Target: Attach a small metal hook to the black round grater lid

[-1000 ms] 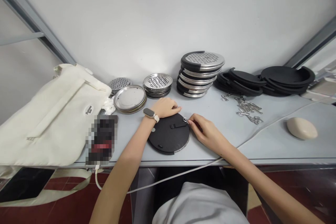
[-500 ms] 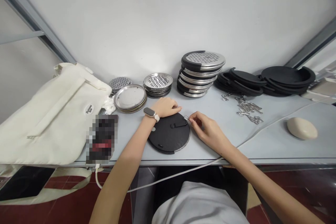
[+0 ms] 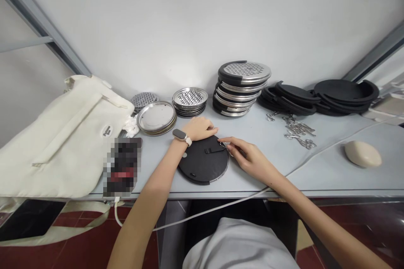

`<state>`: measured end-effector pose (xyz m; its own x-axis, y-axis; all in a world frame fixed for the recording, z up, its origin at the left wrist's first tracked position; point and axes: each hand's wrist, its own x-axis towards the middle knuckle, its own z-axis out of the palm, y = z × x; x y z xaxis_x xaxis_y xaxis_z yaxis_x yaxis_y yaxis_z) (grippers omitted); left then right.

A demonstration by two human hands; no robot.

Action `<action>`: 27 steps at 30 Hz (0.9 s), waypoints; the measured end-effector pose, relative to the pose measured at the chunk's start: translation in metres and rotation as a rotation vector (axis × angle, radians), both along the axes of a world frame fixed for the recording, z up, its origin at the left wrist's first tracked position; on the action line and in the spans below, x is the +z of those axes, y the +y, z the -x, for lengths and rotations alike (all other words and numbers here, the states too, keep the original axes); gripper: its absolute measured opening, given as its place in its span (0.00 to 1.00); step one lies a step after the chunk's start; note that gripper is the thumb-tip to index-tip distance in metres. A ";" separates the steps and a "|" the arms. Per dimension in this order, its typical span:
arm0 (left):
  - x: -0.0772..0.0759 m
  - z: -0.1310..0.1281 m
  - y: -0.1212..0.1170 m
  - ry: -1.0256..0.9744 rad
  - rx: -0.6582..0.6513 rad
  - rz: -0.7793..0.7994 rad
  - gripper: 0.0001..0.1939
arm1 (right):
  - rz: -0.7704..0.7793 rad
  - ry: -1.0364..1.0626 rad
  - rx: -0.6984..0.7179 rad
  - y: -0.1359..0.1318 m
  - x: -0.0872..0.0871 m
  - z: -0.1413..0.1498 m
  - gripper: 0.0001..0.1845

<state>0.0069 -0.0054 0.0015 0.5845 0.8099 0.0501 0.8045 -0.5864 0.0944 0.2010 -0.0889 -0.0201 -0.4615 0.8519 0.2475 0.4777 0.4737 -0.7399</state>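
The right hand [image 3: 249,155] pinches a small metal clip [image 3: 222,145] between thumb and fingers, over the far-right edge of the black disc [image 3: 203,166]. The clip slants from far left to near right; the disc's narrow tab [image 3: 213,150] runs leftward just beside it, nearer this hand. The left hand [image 3: 198,128] lies at the disc's far edge, fingers bent; whether they grip, I cannot tell. Loose clips [image 3: 298,129] lie farther right.

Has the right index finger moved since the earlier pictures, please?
Yes. The right hand has its index finger further left now, the tip at the edge of the black disc, which stays in place.
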 end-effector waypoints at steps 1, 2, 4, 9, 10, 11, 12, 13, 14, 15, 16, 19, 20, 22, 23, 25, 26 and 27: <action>0.000 0.000 0.000 0.000 -0.001 0.001 0.28 | 0.009 -0.005 -0.004 0.000 0.000 0.000 0.16; -0.001 0.000 0.000 -0.001 -0.002 0.003 0.28 | 0.016 -0.011 -0.009 -0.001 0.001 0.000 0.16; -0.001 0.001 0.000 -0.004 0.000 0.011 0.28 | 0.019 -0.018 -0.017 -0.001 0.001 0.000 0.17; 0.001 0.000 -0.001 -0.027 0.018 0.028 0.27 | 0.016 0.001 -0.003 -0.001 0.002 0.000 0.16; 0.001 0.000 -0.001 -0.032 0.021 0.033 0.27 | 0.014 0.007 0.000 -0.001 0.001 0.000 0.16; 0.001 0.000 -0.001 -0.035 0.021 0.039 0.27 | 0.009 0.010 0.001 -0.001 0.001 0.000 0.15; 0.001 0.000 0.000 -0.035 0.021 0.043 0.27 | 0.002 0.013 -0.001 -0.001 0.000 -0.001 0.15; 0.001 0.000 0.000 -0.035 0.019 0.043 0.27 | -0.005 0.014 -0.003 -0.001 0.000 -0.001 0.15; 0.000 0.000 0.000 -0.033 0.016 0.039 0.27 | -0.012 0.013 -0.005 -0.001 -0.001 -0.001 0.15; 0.000 0.000 0.000 -0.031 0.012 0.033 0.27 | -0.020 0.013 -0.004 -0.001 -0.001 -0.001 0.15; 0.000 0.000 0.000 -0.029 0.008 0.026 0.27 | -0.028 0.011 -0.002 -0.001 -0.001 -0.001 0.14; -0.001 0.001 0.001 -0.028 0.000 0.018 0.27 | -0.042 0.002 0.007 -0.001 -0.001 -0.001 0.14; -0.001 0.001 0.001 -0.025 0.001 0.020 0.27 | -0.045 -0.002 0.007 -0.001 -0.001 -0.001 0.14; 0.000 0.000 0.000 -0.015 0.011 0.026 0.27 | -0.049 -0.006 0.004 0.000 -0.001 -0.001 0.14; 0.001 0.000 0.000 -0.009 0.017 0.031 0.27 | -0.054 -0.007 0.002 0.000 -0.001 -0.001 0.14; 0.001 0.000 0.000 -0.001 0.025 0.037 0.27 | -0.064 -0.012 0.003 0.000 0.000 -0.001 0.15; 0.001 0.000 0.000 -0.001 0.025 0.037 0.27 | -0.071 -0.015 0.003 0.000 0.000 -0.001 0.15; 0.001 0.000 0.000 -0.002 0.022 0.033 0.27 | -0.079 -0.018 0.003 -0.001 0.000 0.000 0.15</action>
